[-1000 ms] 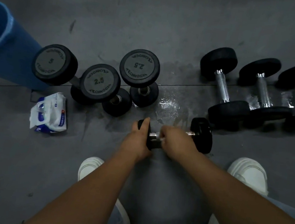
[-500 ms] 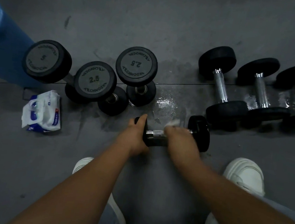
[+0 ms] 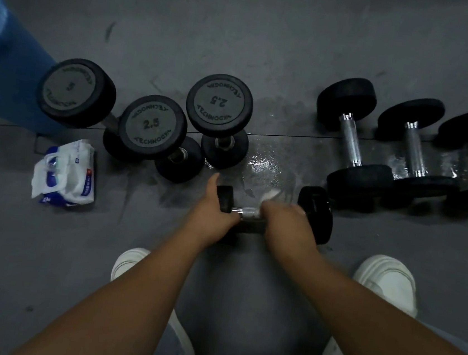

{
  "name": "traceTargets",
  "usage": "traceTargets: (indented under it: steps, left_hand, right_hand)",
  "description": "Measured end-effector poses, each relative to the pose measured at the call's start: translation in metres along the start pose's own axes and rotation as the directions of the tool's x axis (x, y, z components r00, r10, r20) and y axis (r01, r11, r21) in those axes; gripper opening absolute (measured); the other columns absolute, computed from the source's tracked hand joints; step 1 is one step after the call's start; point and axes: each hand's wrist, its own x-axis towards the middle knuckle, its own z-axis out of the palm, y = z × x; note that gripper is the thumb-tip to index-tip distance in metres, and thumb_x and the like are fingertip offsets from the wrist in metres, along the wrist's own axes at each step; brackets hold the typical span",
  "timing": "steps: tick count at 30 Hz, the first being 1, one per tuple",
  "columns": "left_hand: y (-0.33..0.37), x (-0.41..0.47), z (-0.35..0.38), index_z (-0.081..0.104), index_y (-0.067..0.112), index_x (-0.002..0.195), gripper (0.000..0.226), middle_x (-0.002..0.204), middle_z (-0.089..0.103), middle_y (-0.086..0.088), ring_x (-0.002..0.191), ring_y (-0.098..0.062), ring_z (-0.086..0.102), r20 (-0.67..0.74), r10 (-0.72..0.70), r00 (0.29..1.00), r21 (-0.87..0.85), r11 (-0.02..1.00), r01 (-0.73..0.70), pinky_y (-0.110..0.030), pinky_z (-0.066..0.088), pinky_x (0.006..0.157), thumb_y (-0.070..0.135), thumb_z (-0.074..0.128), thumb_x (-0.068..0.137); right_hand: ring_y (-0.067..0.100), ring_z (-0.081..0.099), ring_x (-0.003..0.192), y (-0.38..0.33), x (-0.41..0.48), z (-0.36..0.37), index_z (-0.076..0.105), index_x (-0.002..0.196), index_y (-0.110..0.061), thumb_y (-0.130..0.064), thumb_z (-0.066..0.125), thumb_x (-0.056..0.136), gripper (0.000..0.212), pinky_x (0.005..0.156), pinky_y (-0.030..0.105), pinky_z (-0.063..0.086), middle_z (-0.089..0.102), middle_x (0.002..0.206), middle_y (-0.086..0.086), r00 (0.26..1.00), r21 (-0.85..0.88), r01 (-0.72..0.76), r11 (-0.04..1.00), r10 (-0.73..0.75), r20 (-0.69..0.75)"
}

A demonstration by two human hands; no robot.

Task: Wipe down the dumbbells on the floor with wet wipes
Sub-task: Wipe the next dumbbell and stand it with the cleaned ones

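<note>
Your left grip curls round one head of the small dumbbell, which spans both grips; your right grip clamps the wet wipe around its handle. It should feel heavy, rigid and slick where wet: hold the rubber head.

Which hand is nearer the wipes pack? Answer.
Left. The left hand grips the dumbbell by its left head, right of the pack; the right hand holds a wipe on the handle, farther right.
</note>
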Motion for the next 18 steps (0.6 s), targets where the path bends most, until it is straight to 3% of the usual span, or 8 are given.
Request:
traceTargets:
  steps: [3, 6, 8, 10, 14, 18]
  left_hand:
    - [-0.003, -0.001, 0.002, 0.018, 0.029, 0.154, 0.099, 0.135, 0.054, -0.005, 0.112, -0.020, 0.056, -0.002, -0.083, 0.997, -0.139, 0.987, 0.082, -0.031, 0.046, 0.100, 0.021, 0.080, 0.077]
    - [-0.006, 0.002, 0.002, 0.019, 0.030, 0.155, 0.102, 0.136, 0.052, 0.000, 0.120, -0.018, 0.053, 0.004, -0.096, 0.995, -0.157, 0.983, 0.096, -0.030, 0.043, 0.104, 0.026, 0.082, 0.075]
    - [-0.005, 0.004, 0.001, 0.019, 0.030, 0.155, 0.106, 0.133, 0.049, 0.006, 0.122, -0.016, 0.051, 0.010, -0.103, 0.995, -0.160, 0.982, 0.103, -0.028, 0.041, 0.105, 0.031, 0.085, 0.072]
    - [-0.002, 0.004, 0.002, 0.020, 0.029, 0.155, 0.105, 0.135, 0.052, 0.003, 0.120, -0.017, 0.053, 0.017, -0.118, 0.993, -0.171, 0.978, 0.119, -0.031, 0.043, 0.105, 0.027, 0.085, 0.072]
    - [0.004, -0.004, 0.009, 0.027, 0.024, 0.153, 0.095, 0.132, 0.057, -0.005, 0.117, -0.025, 0.057, -0.102, -0.143, 0.984, -0.094, 0.987, 0.134, -0.037, 0.047, 0.101, 0.026, 0.079, 0.074]
    - [0.015, -0.022, 0.010, 0.032, 0.028, 0.143, 0.083, 0.116, 0.066, -0.008, 0.104, -0.031, 0.062, -0.153, -0.130, 0.980, 0.011, 0.991, 0.133, -0.041, 0.052, 0.090, 0.043, 0.068, 0.070]
  right_hand:
    - [0.029, 0.059, 0.095, -0.004, -0.006, 0.009, 0.059, 0.111, -0.021, -0.007, 0.047, 0.080, 0.036, 0.080, 0.036, 0.044, 0.065, 0.101, 0.006, 0.978, 0.045, 0.178, 0.983, -0.182, 0.103]
    - [0.029, 0.059, 0.092, 0.006, 0.002, 0.004, 0.058, 0.106, -0.022, -0.006, 0.048, 0.079, 0.032, 0.078, 0.035, 0.044, 0.065, 0.097, 0.006, 0.999, 0.084, 0.018, 0.996, -0.014, -0.047]
    - [0.028, 0.056, 0.106, 0.001, 0.000, 0.006, 0.050, 0.126, -0.022, -0.004, 0.048, 0.081, 0.048, 0.091, 0.035, 0.040, 0.062, 0.113, 0.008, 0.998, -0.044, 0.069, 0.997, -0.068, 0.005]
    - [0.027, 0.053, 0.118, -0.001, 0.000, 0.001, 0.043, 0.140, -0.024, -0.004, 0.048, 0.084, 0.060, 0.100, 0.034, 0.039, 0.059, 0.128, 0.007, 0.983, 0.014, 0.144, 0.989, -0.145, 0.113]
    - [0.028, 0.057, 0.116, 0.013, 0.007, -0.021, 0.048, 0.138, -0.024, -0.003, 0.047, 0.087, 0.055, 0.095, 0.038, 0.048, 0.057, 0.132, 0.004, 0.998, 0.138, 0.001, 0.990, -0.010, 0.061]
    - [0.025, 0.057, 0.114, 0.006, -0.003, -0.036, 0.048, 0.138, -0.020, -0.002, 0.047, 0.088, 0.053, 0.094, 0.035, 0.048, 0.057, 0.130, 0.004, 0.999, 0.118, 0.039, 0.992, -0.039, -0.005]
